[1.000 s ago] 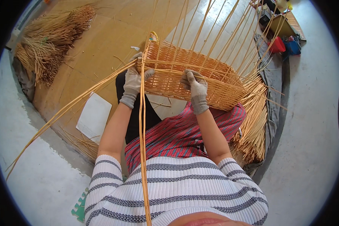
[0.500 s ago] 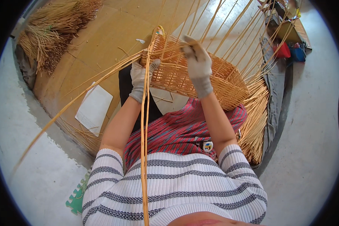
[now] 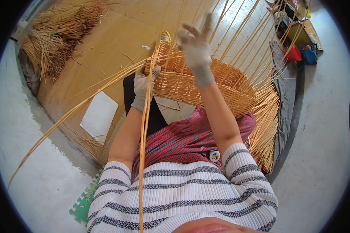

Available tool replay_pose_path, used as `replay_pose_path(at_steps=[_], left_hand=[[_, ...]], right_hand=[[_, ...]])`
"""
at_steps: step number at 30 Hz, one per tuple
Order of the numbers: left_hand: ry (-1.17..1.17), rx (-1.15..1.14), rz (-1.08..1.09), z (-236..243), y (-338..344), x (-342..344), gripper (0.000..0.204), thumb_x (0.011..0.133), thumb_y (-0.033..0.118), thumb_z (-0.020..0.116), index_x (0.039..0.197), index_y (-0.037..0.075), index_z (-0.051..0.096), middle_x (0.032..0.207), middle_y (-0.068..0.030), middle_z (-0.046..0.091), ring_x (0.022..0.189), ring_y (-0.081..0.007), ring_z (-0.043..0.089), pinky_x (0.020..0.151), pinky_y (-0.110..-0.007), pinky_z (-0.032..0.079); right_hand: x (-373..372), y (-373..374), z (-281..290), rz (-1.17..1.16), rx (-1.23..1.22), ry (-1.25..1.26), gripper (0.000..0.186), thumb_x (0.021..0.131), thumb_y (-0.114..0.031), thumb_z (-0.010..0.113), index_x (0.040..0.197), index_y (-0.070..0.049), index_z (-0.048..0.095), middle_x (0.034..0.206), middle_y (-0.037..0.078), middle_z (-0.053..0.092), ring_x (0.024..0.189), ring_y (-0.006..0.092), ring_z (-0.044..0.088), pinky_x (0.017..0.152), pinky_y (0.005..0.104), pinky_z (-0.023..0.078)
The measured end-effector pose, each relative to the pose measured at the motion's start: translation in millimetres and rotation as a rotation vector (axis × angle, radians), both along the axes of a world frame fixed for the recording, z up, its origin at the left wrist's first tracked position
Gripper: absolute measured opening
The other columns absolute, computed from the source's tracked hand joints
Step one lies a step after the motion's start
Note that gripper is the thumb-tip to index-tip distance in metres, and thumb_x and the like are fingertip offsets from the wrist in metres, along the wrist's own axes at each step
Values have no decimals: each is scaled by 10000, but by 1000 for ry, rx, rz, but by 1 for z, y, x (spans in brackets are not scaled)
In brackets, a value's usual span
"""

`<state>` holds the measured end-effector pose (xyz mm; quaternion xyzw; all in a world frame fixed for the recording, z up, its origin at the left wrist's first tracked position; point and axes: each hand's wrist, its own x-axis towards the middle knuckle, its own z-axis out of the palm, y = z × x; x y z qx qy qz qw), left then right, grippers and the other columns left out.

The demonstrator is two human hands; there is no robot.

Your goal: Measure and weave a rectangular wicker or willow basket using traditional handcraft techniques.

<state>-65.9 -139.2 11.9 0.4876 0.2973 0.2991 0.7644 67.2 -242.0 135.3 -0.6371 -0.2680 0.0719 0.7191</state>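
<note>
A long wicker basket (image 3: 175, 86), woven from tan rods, lies tilted across in front of me, with tall upright stakes (image 3: 243, 29) rising from its far side. My left hand (image 3: 144, 87), in a pale glove, grips its left end, thumb up by the rim. Beside that hand, long loose rods (image 3: 54, 123) bend out to the left, and a pair of rods (image 3: 142, 155) runs down toward my chest. My right hand (image 3: 196, 50), also gloved, is raised above the basket among the stakes, fingers spread and slightly blurred. No rod shows clearly in it.
On my lap is a red striped cloth (image 3: 182, 136). A bundle of rods (image 3: 266, 132) lies at the right, another bundle (image 3: 62, 39) at the far left. A white sheet (image 3: 100, 116) and a green foam mat (image 3: 83, 202) are leftward. A red container (image 3: 293, 53) stands back right.
My right hand has risen away from the basket, and its fingers have spread. My left hand stays at the basket's left end. The rods running toward my chest have shifted slightly left.
</note>
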Motion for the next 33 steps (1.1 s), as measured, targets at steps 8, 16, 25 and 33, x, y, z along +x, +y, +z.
replay_pose_path(at_steps=[8, 16, 25, 33], left_hand=[[230, 625, 294, 39, -49, -32, 378, 903, 90, 734, 1232, 25, 559, 1086, -61, 643, 938, -169, 638, 846, -301, 537], [679, 840, -686, 43, -39, 44, 422, 1015, 438, 541, 1101, 39, 648, 766, -86, 664, 616, -156, 655, 636, -342, 527], [452, 1183, -263, 56, -75, 34, 378, 878, 312, 716, 1202, 130, 645, 1074, -109, 632, 798, -247, 658, 744, -410, 513], [531, 1645, -631, 46, -128, 49, 728, 830, 202, 719, 1490, 306, 430, 1236, -158, 543, 821, -319, 659, 721, -454, 533]], right_hand=[[-32, -150, -131, -257, 210, 566, 275, 994, -133, 618, 1265, -104, 582, 1085, 83, 710, 834, 180, 725, 499, 208, 490], [1, -83, -56, -385, -188, -412, 290, 959, -1, 568, 1234, -86, 599, 1060, 104, 706, 946, 170, 690, 731, 278, 554], [-13, -144, -57, -399, 153, 70, 426, 989, -19, 525, 1406, -82, 466, 1013, 74, 661, 921, 195, 651, 861, 340, 535], [55, -160, -46, -310, 189, -249, 692, 905, 66, 531, 1539, -78, 292, 1105, 105, 662, 996, 168, 679, 849, 335, 552]])
